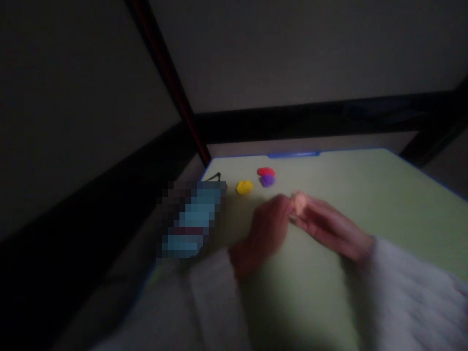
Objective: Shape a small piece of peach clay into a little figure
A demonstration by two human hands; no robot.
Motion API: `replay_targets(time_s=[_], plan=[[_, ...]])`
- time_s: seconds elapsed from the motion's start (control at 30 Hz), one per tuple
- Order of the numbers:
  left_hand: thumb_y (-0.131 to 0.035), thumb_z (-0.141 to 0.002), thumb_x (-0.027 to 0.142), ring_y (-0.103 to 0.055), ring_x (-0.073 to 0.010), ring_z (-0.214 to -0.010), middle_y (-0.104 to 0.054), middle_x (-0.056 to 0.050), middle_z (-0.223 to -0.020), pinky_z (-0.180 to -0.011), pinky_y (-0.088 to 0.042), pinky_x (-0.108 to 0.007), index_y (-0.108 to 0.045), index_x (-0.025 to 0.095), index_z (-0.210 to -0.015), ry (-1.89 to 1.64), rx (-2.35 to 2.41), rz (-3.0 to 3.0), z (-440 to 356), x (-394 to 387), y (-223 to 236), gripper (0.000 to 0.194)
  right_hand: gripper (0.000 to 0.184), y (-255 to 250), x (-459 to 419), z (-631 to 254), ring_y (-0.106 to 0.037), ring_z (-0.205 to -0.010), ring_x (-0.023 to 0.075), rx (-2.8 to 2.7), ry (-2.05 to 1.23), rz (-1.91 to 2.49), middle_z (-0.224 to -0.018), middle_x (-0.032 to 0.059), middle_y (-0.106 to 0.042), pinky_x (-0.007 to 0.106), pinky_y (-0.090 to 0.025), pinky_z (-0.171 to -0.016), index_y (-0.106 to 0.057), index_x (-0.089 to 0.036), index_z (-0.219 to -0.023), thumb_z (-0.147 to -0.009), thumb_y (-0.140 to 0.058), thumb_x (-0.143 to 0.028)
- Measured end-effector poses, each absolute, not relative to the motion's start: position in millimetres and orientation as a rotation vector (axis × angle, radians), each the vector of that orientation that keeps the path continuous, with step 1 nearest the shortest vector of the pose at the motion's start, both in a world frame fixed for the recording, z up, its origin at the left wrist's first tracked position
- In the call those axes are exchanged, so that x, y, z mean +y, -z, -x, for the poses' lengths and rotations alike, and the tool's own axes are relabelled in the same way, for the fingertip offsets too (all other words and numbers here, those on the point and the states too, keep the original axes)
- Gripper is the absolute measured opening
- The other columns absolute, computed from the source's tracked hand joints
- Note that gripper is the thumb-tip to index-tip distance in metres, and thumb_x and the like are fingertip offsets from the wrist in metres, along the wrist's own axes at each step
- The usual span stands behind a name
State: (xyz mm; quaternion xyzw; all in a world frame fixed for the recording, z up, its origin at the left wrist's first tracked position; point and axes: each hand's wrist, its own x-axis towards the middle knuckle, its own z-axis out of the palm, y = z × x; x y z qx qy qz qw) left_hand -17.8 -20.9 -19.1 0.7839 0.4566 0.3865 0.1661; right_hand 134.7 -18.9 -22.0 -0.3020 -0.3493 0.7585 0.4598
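A small peach-coloured lump of modelling clay [300, 203] is between my two hands, above the light table. My right hand [331, 225] has its fingers and thumb closed around the lump. From the other side my left hand [269, 225] is closed, its fingertips pinching at the near edge of the same lump. Dim light and blur hide the exact finger contact. Just beyond my left hand lie a yellow lump of clay [244, 186], a purple lump [267, 180] and a red lump [266, 171], the last two touching.
The pale table [383, 195] has a blue rim and a blue handle-like piece [294, 154] at its far edge. A pixelated light-blue object [195, 219] with a dark strap lies along the left side. A wall with a dark skirting band [292, 117] stands behind.
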Motion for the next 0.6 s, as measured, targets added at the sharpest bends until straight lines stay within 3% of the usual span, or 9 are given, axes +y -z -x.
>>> replay_targets(time_s=[0.17,0.3,0.6], plan=[[-0.033,-0.089,0.028,-0.042,-0.0116,-0.059,-0.045,0.002,-0.062,-0.059,-0.034,-0.026,-0.039,0.02,-0.069,-1.152,1.271,-2.115,16.9,-21.4,18.7,0.023,0.01,16.8,-20.1,-134.3,-0.057,-0.081,0.0119,-0.948,-1.816,0.718,-0.084,0.0005,-0.062,0.023,-0.047,-0.075,-0.064,-0.022,-0.079,-0.078,-0.064,-0.031],[-0.027,-0.091,0.034,-0.044,-0.0122,-0.061,-0.045,0.001,-0.062,-0.06,-0.038,-0.026,-0.039,0.021,-0.067,-1.251,1.279,-1.84,17.4,-16.1,23.4,0.03,0.016,9.0,-21.8,-133.6,-0.055,-0.086,0.013,-1.085,-1.725,0.712,-0.089,0.0008,-0.061,0.024,-0.044,-0.076,-0.061,-0.021,-0.07,-0.081,-0.06,-0.032],[-0.034,-0.087,0.031,-0.044,-0.0118,-0.061,-0.045,0.002,-0.059,-0.061,-0.036,-0.026,-0.041,0.019,-0.06,-1.241,1.144,-1.587,14.8,-8.6,23.9,0.03,0.01,9.0,-21.0,-133.4,-0.053,-0.093,0.016,-1.218,-1.657,0.766,-0.093,0.0025,-0.061,0.029,-0.04,-0.084,-0.062,-0.02,-0.082,-0.079,-0.063,-0.03]])
